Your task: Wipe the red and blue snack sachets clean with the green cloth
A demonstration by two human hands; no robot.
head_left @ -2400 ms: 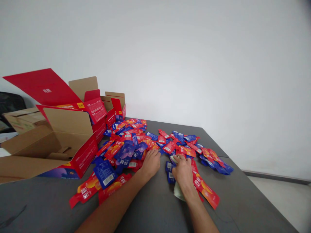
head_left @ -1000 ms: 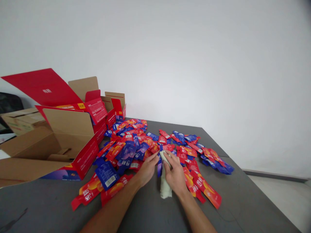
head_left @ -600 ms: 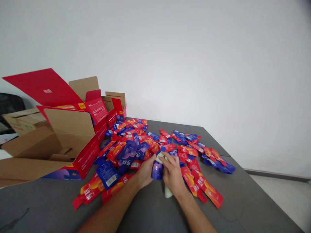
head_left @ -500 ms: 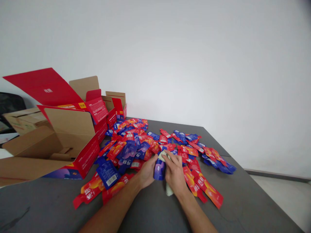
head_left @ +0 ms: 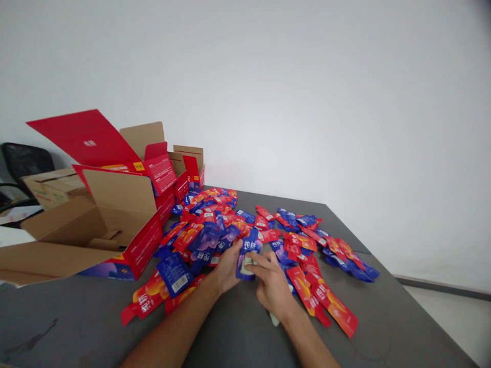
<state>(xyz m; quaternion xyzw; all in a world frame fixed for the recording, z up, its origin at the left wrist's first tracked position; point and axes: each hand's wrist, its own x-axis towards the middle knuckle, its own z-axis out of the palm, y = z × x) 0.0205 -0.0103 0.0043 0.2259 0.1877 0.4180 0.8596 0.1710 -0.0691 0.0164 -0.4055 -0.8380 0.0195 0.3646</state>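
Left fingers [head_left: 233,251] pinch the blue pouch [head_left: 251,242] from its left; right fingers [head_left: 263,261] apparently clutch a cloth [head_left: 246,263] against its front.

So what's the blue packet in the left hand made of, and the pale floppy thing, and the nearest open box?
Blue packet: probably plastic or foil film; it looks thin, smooth, slightly glossy.
Pale floppy thing: maybe cloth; it looks soft, dull and bunched.
Nearest open box: likely printed cardboard, red outside, plain brown inside.

The held blue pouch [head_left: 250,245] reads "纯耕".
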